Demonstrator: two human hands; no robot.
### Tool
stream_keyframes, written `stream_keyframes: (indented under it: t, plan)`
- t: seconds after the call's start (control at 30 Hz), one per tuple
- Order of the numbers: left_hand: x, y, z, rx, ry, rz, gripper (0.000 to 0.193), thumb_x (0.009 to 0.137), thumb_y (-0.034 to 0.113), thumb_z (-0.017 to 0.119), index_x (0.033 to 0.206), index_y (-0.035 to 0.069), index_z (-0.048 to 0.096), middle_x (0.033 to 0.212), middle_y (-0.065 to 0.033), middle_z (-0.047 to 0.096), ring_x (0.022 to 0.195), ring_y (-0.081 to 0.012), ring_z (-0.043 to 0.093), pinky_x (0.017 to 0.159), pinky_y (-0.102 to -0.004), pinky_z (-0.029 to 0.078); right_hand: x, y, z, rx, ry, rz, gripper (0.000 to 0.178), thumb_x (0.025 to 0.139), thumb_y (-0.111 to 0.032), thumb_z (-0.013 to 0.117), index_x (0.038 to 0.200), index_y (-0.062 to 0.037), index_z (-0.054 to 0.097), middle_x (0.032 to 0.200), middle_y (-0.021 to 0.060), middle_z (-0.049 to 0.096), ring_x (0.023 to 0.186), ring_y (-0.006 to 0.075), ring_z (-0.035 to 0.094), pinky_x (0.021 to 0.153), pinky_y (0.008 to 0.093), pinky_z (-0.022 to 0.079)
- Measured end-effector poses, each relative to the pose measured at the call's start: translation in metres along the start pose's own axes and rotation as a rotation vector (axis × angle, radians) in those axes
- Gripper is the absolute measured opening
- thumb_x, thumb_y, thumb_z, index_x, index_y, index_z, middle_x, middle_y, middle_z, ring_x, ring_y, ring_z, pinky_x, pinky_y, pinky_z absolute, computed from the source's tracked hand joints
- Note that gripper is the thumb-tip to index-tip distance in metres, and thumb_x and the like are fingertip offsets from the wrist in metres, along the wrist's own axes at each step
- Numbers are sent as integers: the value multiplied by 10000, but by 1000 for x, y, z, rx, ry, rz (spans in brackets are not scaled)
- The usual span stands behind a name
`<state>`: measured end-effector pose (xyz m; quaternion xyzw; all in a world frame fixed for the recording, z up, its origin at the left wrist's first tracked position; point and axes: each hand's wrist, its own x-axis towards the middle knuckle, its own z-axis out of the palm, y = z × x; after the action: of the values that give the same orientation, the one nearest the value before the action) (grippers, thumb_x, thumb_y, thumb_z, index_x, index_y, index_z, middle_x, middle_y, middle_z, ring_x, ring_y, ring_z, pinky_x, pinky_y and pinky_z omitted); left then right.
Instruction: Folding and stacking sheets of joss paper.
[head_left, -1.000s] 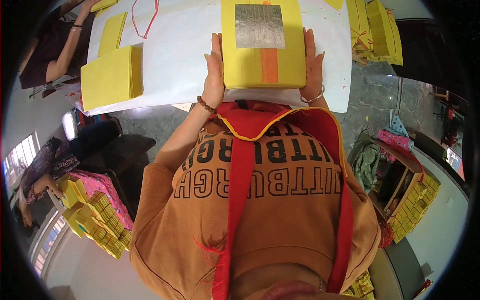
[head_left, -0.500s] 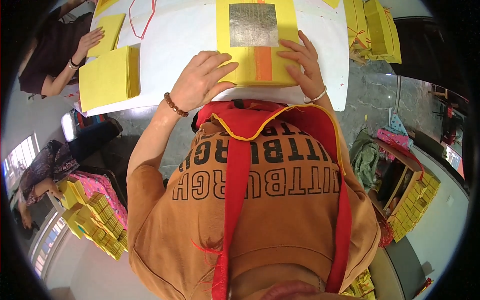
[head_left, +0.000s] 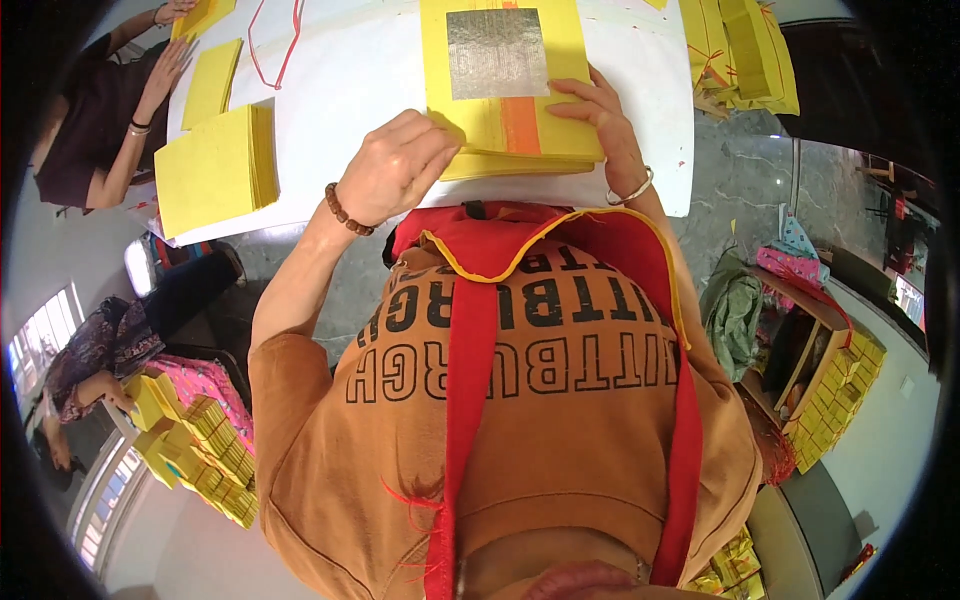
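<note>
A yellow paper stack [head_left: 478, 118] topped by a silver square [head_left: 497, 55] lies on the white desk [head_left: 345, 85]. The left hand [head_left: 392, 168] pinches its near left corner, grip narrow; the right hand [head_left: 607, 128] rests along its right side, grip loosely wide.

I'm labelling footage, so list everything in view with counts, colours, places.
Paper stack: one, yellow with silver square and orange strip, top centre
Table: one, white, underneath
Other stacks: at least three, yellow, table's left
Cord: one, red, table's upper left
Bags: at least two, yellow, upper right
Small bundles: many, yellow, both sides
Cloths: two, pink, both sides
Sheet: one, green, right
Floor: one, grey, below
Other people: at least two, dark-clothed, left
Apron: one, red, worn
Top: one, brown, worn
Left grip: one, bare, stack's near-left corner
Right grip: one, bare, stack's right side
</note>
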<state>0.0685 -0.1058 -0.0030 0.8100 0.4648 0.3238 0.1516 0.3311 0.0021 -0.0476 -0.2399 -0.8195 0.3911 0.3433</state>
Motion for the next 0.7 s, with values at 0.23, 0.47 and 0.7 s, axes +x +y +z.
stream_keyframes:
  t: [0.23,0.47,0.7]
  plan:
    - [6,-3,-4,-206,-44,-188,50,767,55,584,782,9,595,695,-91,587,637,-220,564,570,-312,459,-2,3,4,34,5,102,661,915,-518,162,990,-99,668,1260,93,521,1325,303,246,1089,401,171]
    - [5,-10,0,-309,-43,-338,76,790,70,564,772,2,595,660,-57,573,566,-128,520,529,-257,425,-4,13,-1,5,-58,63,679,891,-566,188,1019,-92,656,1252,87,528,1322,347,231,1078,445,171]
    - [5,-13,-2,-412,-80,-448,109,812,81,569,801,-24,595,717,-49,592,622,-94,527,573,-240,437,-2,-3,-7,81,-94,72,371,698,-280,713,1036,-151,631,1271,33,518,1333,322,225,1081,441,202]
